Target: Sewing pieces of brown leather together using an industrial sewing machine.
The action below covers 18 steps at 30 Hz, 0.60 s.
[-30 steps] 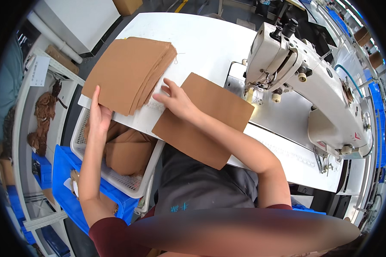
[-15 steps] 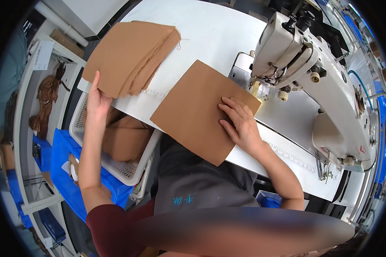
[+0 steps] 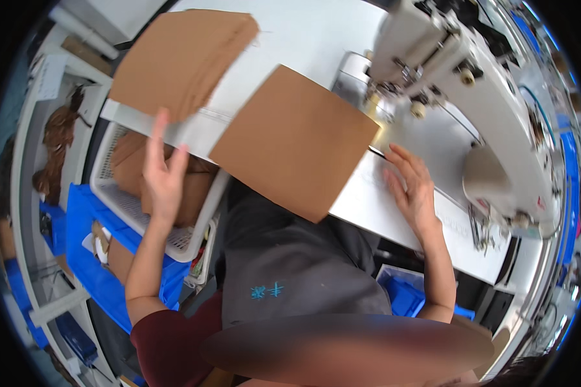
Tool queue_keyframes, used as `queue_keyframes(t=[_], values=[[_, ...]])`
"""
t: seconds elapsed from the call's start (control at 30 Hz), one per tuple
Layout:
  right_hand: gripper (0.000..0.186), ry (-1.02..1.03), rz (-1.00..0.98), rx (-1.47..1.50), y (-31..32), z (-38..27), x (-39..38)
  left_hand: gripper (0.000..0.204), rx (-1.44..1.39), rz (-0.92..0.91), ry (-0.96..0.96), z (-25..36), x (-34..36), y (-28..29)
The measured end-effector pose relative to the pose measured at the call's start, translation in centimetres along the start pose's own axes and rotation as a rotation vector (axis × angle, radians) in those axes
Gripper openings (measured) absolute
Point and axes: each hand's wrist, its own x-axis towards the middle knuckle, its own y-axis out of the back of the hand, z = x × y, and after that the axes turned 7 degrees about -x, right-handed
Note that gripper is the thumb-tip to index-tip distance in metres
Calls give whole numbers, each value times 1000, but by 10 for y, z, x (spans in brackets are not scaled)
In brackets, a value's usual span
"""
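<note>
A square brown fabric piece [image 3: 295,142] lies on the white sewing table [image 3: 235,97], its near corner jutting past the front edge. Its right corner reaches close to the needle area of the sewing machine [image 3: 426,58]. My right hand [image 3: 412,190] is just right of the piece, apart from it, fingers spread and holding nothing. On the left, my left hand [image 3: 164,174] hovers over the white basket, thumb and fingers apart, with nothing in it. Beyond its fingertips lies a stack of brown fabric pieces [image 3: 181,58] at the table's far left.
Below the table's left edge stands a white plastic basket [image 3: 186,248] with folded brown fabric [image 3: 197,193] inside. A blue bin [image 3: 84,238] sits beside it. Shelving [image 3: 35,168] rises at the far left. Small metal tools [image 3: 481,229] lie at the table's right.
My right hand has come off the fabric piece and shifted right. My left hand has left the edge of the stack and moved nearer, over the basket. The whole view has shifted slightly.
</note>
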Motion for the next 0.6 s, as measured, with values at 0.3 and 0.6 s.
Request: queue_keyframes(t=[0.3,0.6], values=[[27,-194,60,2,9,19,-31,43,266,-940,-670,13,-39,-64],[28,-26,7,37,-12,-10,-7,29,425,-843,-745,-13,-52,-62]])
